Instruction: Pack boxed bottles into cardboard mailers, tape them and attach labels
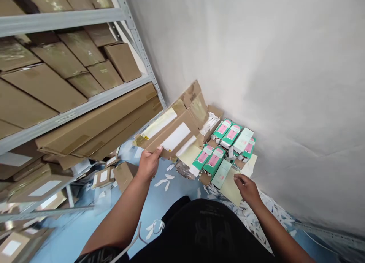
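Note:
My left hand (148, 163) grips the near edge of a flat brown cardboard box (168, 132) that bears white labels and is held above the blue floor. Down by the wall, my right hand (247, 188) has its fingers curled on a pale yellow-green sheet (232, 187) lying on the floor. Just beyond that sheet lies a pile of green boxes with pink windows (225, 145), several of them, heaped against the white wall. More flattened brown cardboard (196, 101) leans behind the held box.
A grey metal shelf rack (85, 103) at left is stacked with brown cartons. Small labelled boxes (107, 175) lie on the blue floor (171, 202) under it. White paper strips (165, 181) litter the floor. The white wall (270, 65) closes off the right side.

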Available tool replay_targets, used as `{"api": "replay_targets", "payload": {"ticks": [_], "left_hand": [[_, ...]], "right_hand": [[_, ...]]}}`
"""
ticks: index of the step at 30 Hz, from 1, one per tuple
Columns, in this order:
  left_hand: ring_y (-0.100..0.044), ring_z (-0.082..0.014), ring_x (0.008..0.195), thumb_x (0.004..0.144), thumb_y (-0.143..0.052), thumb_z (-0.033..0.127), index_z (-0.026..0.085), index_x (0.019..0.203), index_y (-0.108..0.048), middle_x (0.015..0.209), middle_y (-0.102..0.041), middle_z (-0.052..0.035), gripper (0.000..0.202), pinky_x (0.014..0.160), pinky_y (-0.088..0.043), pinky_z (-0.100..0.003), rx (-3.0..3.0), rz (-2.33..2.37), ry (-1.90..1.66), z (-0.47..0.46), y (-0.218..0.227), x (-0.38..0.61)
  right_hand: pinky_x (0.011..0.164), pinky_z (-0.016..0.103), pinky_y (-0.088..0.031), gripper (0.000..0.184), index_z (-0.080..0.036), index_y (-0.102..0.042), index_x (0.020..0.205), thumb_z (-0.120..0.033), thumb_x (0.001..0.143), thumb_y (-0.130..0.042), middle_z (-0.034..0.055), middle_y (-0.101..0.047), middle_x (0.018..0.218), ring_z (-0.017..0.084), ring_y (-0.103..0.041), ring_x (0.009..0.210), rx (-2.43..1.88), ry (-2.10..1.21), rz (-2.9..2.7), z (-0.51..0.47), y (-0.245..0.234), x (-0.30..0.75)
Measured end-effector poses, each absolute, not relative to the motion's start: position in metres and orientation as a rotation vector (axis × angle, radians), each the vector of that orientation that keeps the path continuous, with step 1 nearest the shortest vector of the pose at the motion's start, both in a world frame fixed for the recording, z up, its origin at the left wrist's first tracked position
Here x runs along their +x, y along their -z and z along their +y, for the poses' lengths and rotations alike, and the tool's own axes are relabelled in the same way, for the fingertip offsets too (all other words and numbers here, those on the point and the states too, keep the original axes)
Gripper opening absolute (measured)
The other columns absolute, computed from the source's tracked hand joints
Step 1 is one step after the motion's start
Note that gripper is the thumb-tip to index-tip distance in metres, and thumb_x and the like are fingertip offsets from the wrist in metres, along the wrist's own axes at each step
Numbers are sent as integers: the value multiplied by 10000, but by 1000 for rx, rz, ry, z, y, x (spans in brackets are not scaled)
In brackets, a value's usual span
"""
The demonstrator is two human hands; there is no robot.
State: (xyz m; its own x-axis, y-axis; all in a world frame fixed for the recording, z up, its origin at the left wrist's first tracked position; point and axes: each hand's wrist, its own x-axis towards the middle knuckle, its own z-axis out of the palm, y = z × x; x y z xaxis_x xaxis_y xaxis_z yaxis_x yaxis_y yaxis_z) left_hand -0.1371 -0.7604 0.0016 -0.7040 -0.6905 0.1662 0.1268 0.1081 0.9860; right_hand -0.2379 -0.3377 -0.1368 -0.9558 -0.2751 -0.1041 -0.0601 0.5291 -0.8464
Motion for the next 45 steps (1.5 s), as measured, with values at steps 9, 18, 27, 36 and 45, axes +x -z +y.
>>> {"api": "replay_targets", "payload": {"ticks": [9,18,27,36,45], "left_hand": [[-694,-367,1157,683,-867,513,173,1202,-739,1155,-773,-131,633,1040,-532,-530,178,-1930,2550,-719,18,-181],[-685,-371,1174,675,-862,436,206,1236,-728,1113,-786,-99,621,1078,-501,-549,-379,-2325,2818,-668,46,-224],[-698,-347,1140,692,-869,458,205,1215,-710,1145,-774,-95,602,1085,-497,-549,-1232,-2565,2731,-523,36,-180],[-607,-337,1296,701,-851,494,180,1327,-587,1291,-703,-141,748,1119,-459,-521,-1696,-2671,2377,-352,58,-71],[-403,-295,1478,998,-395,623,206,1554,-363,1569,-451,-149,695,1212,-351,-450,-2156,-2298,2406,-220,79,12]], "right_hand": [[1111,461,-450,683,-224,-516,1454,-565,878,-650,140,-558,1501,307,-555,1340,48,2078,2755,-337,45,-238],[915,416,-545,358,-240,-670,1092,-509,858,-641,65,-763,1070,292,-682,1019,858,2266,2724,-334,49,-96],[1052,465,-492,454,-255,-688,1222,-559,915,-550,55,-721,1269,326,-622,1217,1396,2170,2733,-294,62,85],[1106,514,-467,548,-293,-666,1338,-628,953,-464,53,-699,1333,315,-576,1317,1828,2108,2662,-199,86,221],[1040,478,-553,610,-320,-536,1477,-669,997,-395,36,-684,1370,287,-590,1341,1830,2668,2227,-123,96,290]]}}
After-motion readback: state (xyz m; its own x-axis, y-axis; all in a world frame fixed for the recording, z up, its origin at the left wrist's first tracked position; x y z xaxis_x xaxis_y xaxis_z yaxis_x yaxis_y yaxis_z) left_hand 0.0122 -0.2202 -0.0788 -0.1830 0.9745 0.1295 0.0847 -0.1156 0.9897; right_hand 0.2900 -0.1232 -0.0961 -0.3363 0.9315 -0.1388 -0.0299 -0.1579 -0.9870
